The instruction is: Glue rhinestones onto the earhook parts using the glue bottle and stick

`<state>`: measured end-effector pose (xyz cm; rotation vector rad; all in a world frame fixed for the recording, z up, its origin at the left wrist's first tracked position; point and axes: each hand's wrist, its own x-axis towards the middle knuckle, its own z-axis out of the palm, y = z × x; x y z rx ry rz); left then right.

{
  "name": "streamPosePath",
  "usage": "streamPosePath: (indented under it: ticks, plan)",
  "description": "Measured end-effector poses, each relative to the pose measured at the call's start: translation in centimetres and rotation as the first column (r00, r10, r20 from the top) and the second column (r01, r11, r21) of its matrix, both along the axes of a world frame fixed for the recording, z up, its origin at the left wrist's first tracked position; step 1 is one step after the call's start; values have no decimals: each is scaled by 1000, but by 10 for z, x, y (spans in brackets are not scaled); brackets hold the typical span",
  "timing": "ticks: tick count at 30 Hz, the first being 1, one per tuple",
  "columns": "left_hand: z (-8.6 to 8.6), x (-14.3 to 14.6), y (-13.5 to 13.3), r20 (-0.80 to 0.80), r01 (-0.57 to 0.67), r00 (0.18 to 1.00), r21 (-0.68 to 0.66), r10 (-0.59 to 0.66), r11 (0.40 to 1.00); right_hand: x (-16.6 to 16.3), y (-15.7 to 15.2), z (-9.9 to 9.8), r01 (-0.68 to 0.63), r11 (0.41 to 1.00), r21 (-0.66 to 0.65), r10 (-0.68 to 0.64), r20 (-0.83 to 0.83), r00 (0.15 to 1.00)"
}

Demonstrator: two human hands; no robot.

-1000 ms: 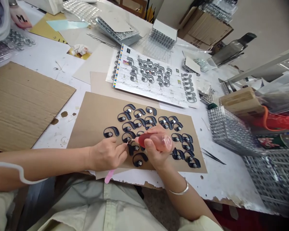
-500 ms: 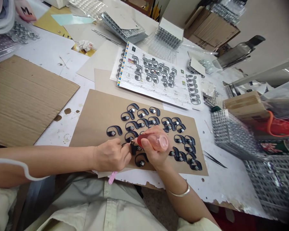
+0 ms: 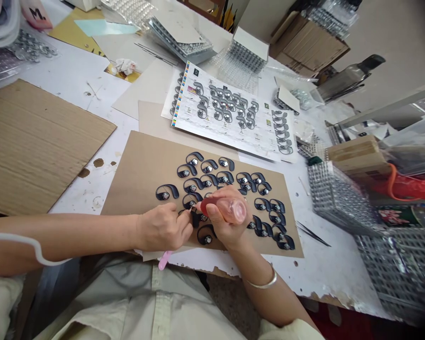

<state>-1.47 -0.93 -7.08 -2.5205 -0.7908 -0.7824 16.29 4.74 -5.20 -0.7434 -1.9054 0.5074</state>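
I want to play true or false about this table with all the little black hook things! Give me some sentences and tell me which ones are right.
1. The right hand holds a pinkish bottle. True.
2. The black ear-hook pieces lie on a green cloth. False: they lie on a sheet of brown card.
3. The left hand pinches a thin tool with a pink handle. True.
4. The right wrist is bare. False: it wears a silver bangle.
5. More ear-hook pieces sit on a printed white sheet farther back. True.
6. Both hands rest in the lap. False: they work over the brown card.
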Motion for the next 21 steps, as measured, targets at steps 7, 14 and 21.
streamPosePath:
  ticks: [7, 14, 21]
  plan:
    - [-2, 1, 1, -4, -7, 1000, -6, 7, 1000, -1, 0, -1, 18, 1000, 13, -18, -20, 1000]
    - [-4, 0, 1, -11, 3, 1000, -10, -3, 1000, 1, 0, -4, 37, 997, 61, -37, -7, 999]
    - [-4, 0, -1, -9, 4, 1000, -14, -4, 1000, 0, 1, -4, 37, 997, 69, -36, -10, 999]
